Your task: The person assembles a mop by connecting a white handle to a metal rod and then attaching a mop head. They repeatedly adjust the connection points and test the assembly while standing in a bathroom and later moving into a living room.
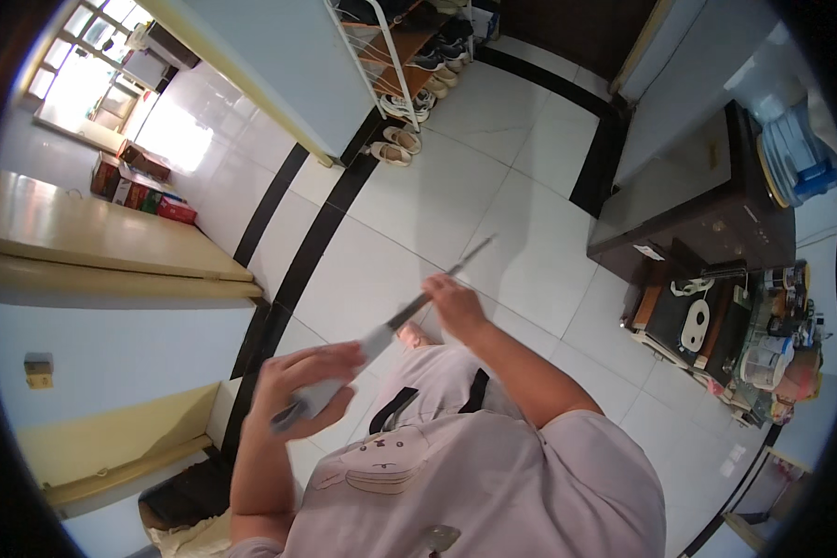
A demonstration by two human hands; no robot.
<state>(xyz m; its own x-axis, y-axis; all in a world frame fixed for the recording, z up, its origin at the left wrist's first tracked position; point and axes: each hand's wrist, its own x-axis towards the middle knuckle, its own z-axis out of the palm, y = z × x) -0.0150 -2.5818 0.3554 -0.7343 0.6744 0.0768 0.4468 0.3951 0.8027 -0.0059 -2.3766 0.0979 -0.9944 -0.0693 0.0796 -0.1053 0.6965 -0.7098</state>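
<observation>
A long slim stick-like thing (403, 316) slants across in front of my body, from lower left to upper right. Its wide near part is light grey, and it narrows to a thin dark rod with a pointed far end. My left hand (309, 379), slightly blurred, is closed round the wide part, beside a rounded darker grey end. Farther along, my right hand (454, 305) grips the dark rod, with the thin tip sticking out past the fingers. I cannot make out exactly what kind of thing it is.
White floor tiles (493, 195) with black border strips lie ahead. A shoe rack (400, 56) stands at the far wall, with a pair of pale shoes (395, 147) beside it. To the right are a dark cabinet (684, 200) and a cluttered shelf (763, 358). Boxes (144, 186) sit at the left.
</observation>
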